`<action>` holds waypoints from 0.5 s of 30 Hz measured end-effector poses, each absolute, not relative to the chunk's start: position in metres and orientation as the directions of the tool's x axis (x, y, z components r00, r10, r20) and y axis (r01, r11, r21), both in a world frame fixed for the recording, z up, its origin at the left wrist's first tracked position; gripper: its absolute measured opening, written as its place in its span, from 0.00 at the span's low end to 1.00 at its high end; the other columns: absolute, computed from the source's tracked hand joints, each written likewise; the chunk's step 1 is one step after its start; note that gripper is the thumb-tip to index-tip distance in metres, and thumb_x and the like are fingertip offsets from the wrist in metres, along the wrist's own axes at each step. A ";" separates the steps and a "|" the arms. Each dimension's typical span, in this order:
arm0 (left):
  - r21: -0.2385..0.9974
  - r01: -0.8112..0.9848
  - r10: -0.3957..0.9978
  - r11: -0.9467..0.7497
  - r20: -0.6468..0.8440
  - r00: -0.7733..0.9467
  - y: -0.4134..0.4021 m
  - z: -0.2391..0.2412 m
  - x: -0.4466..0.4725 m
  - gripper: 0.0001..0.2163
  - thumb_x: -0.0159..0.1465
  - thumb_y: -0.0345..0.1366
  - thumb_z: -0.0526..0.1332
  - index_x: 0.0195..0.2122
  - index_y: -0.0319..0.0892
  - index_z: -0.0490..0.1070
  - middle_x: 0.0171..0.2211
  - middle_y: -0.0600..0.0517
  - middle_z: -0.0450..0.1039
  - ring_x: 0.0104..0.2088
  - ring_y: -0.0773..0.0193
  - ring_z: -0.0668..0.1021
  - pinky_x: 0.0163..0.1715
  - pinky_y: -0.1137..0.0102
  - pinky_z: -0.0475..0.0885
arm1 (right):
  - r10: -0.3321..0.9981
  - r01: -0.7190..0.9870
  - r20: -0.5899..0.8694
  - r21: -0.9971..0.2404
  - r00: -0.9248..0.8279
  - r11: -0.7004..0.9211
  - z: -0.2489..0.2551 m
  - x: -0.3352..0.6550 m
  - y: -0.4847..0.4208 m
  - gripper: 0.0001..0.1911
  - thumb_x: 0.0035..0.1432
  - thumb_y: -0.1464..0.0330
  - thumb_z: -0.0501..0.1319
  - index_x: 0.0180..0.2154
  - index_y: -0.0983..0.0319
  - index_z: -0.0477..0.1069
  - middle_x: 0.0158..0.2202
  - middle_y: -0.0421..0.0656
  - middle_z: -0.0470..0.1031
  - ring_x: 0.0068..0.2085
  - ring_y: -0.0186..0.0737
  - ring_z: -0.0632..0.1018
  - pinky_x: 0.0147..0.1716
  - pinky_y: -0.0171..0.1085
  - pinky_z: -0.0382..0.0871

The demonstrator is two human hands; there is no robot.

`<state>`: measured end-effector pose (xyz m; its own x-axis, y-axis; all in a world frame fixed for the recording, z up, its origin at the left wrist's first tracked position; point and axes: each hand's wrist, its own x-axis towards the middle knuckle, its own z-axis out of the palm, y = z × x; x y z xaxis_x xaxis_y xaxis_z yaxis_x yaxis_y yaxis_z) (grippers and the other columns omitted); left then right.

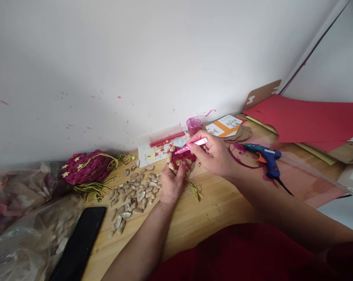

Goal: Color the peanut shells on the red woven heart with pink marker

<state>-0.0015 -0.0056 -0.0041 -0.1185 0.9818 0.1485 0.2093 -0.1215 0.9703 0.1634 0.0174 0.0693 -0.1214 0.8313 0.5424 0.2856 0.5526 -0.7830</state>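
My left hand (172,183) is closed on the edge of a red craft piece (180,160) covered with peanut shells, some bare and some coloured deep pink. Yellow-green and dark threads (195,192) hang from its lower side. Between the fingers of my right hand (213,154) is a slim white paintbrush (198,144) with a bright pink front end. Its tip points down-left at the shells and looks close to them; whether it touches cannot be told. Left of my left hand, many loose peanut shells (141,191) lie spread on the wooden table (211,222).
A finished-looking pink shell piece with stars (90,166) lies left, near plastic bags (32,242) and a black phone (79,242). Behind my hands are a star-strewn white sheet (147,156) and a pink-stained cup (194,125). A blue glue gun (266,158) and red paper (311,121) are right.
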 end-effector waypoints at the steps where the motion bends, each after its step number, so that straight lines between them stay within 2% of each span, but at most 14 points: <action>1: 0.970 0.208 0.981 -0.128 0.154 -0.117 -0.005 -0.005 -0.002 0.13 0.63 0.48 0.66 0.31 0.42 0.75 0.25 0.50 0.78 0.31 0.59 0.80 0.32 0.69 0.74 | 0.837 0.289 0.536 -0.789 -0.107 0.542 0.069 0.165 0.019 0.05 0.68 0.65 0.62 0.39 0.60 0.72 0.30 0.40 0.80 0.26 0.35 0.74 0.27 0.36 0.66; 5: 0.967 0.213 0.980 -0.138 0.165 -0.112 -0.004 -0.006 -0.001 0.14 0.63 0.47 0.66 0.35 0.40 0.78 0.29 0.49 0.80 0.30 0.61 0.79 0.34 0.68 0.74 | 0.845 0.225 0.529 -0.817 -0.077 0.532 0.067 0.167 0.022 0.05 0.67 0.64 0.63 0.39 0.59 0.72 0.27 0.39 0.77 0.28 0.36 0.75 0.30 0.36 0.67; 10: 0.976 0.202 0.986 -0.087 0.113 -0.123 -0.003 -0.008 -0.002 0.15 0.63 0.50 0.66 0.31 0.42 0.75 0.24 0.51 0.76 0.26 0.62 0.76 0.28 0.70 0.71 | 0.881 0.140 0.468 -0.870 -0.075 0.473 0.058 0.165 0.027 0.11 0.66 0.58 0.65 0.39 0.59 0.72 0.28 0.40 0.76 0.29 0.38 0.76 0.29 0.37 0.68; 15: 0.976 0.199 0.986 -0.092 0.117 -0.117 -0.002 -0.009 -0.003 0.17 0.63 0.51 0.66 0.29 0.42 0.74 0.21 0.53 0.74 0.25 0.63 0.75 0.27 0.70 0.70 | 0.907 0.117 0.420 -0.901 -0.003 0.418 0.054 0.167 0.031 0.15 0.63 0.54 0.67 0.38 0.59 0.72 0.29 0.40 0.77 0.30 0.38 0.76 0.29 0.37 0.69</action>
<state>-0.0027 -0.0023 -0.0094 -0.1171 0.9862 0.1173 0.1987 -0.0925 0.9757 0.1667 0.0308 0.0541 -0.0032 0.9073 0.4204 0.1170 0.4179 -0.9009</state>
